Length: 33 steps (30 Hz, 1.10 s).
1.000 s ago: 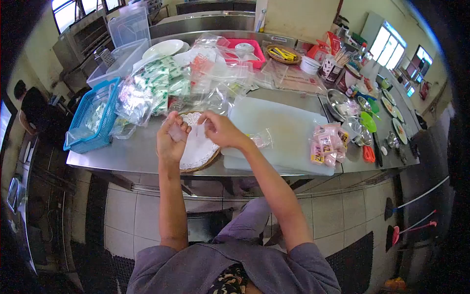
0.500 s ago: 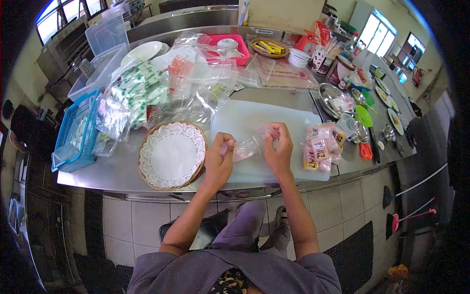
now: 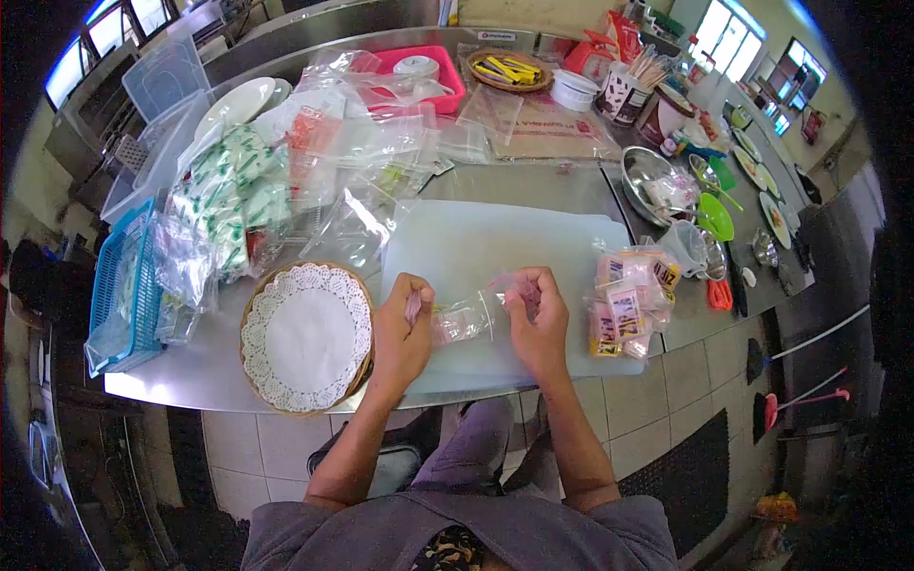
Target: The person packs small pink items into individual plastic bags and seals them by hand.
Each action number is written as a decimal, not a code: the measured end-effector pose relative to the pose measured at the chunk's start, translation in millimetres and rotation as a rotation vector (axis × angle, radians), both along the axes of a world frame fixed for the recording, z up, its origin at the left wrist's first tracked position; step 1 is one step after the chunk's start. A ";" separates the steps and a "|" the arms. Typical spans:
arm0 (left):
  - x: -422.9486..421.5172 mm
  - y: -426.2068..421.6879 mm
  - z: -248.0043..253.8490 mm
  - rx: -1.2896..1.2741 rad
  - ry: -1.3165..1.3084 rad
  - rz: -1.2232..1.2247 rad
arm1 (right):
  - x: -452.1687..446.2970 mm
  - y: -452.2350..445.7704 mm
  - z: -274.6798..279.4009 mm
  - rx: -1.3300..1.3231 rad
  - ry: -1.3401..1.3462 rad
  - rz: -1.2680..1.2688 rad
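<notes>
Between my hands is a small clear plastic bag (image 3: 462, 324) with a pinkish tint, held over the white cutting board (image 3: 505, 228). My left hand (image 3: 404, 328) is closed on its left end, with crumpled pinkish plastic showing at the fingers. At the other end, the thumb and fingers of my right hand (image 3: 539, 324) pinch more of the pinkish plastic. What the bag contains is hard to make out. Right of my right hand lies a pile of small pinkish packets (image 3: 628, 305) with printed labels. Beside my left hand sits a round wicker basket (image 3: 249, 366) lined with a white lace doily (image 3: 309, 328).
Clear plastic bags (image 3: 367, 143) and green-patterned packets (image 3: 233, 190) crowd the left, beside a blue basket (image 3: 124, 314). Behind are a pink tray (image 3: 457, 95) and a basket of yellow cutters (image 3: 509, 71). Metal bowls (image 3: 647, 186) and plates (image 3: 776, 224) line the right.
My view has shifted slightly, so the table's contents sit differently in frame. Both hands keep hold of the plastic bag, its pale strip now showing near my right fingers.
</notes>
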<state>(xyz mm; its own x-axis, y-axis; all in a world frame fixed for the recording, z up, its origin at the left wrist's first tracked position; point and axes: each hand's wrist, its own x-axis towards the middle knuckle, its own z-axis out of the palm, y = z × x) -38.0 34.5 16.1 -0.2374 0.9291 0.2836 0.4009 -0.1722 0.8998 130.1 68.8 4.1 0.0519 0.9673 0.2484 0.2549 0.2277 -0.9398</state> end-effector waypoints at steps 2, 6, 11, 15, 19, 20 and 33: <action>-1.0 -0.8 3.4 -0.062 -0.001 0.001 | -1.4 0.0 0.5 0.022 -0.034 -0.004; -0.1 -3.5 9.6 -0.091 -0.026 -0.001 | 1.7 0.0 -1.7 0.042 -0.134 0.004; 1.6 -4.5 10.0 -0.120 -0.018 0.017 | -1.8 -2.7 8.0 0.072 -0.161 -0.026; 2.0 -4.0 7.3 -0.096 0.008 0.032 | -4.6 -3.6 14.1 0.063 -0.171 -0.035; 5.5 -5.5 6.8 -0.111 0.006 0.063 | -3.5 -3.7 16.8 0.043 -0.137 -0.006; 7.0 -5.7 9.3 -0.113 0.013 0.070 | -4.2 -4.3 19.0 0.034 -0.113 -0.001; 6.4 -6.2 5.9 -0.154 0.084 0.081 | -2.8 -2.6 23.6 -0.011 -0.064 0.014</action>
